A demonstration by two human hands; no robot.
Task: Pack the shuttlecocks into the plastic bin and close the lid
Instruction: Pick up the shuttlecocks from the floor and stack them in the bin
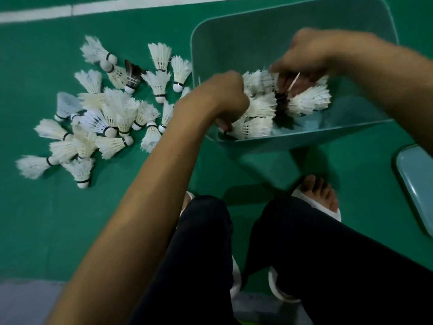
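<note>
Left hand (225,97) and right hand (304,55) in the bin (269,144); fingers (281,69) clenched round shuttlecocks (260,106) to tuck them in; pile (98,118) sits left of fingers.

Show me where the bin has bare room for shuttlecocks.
Free: the far half of the bin and its near right corner. Crowded: the middle and near left, where shuttlecocks lie under the left hand and right hand.

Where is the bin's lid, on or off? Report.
Off. The plastic bin is open on top, shuttlecocks showing inside; the lid lies on the floor beside it.
</note>
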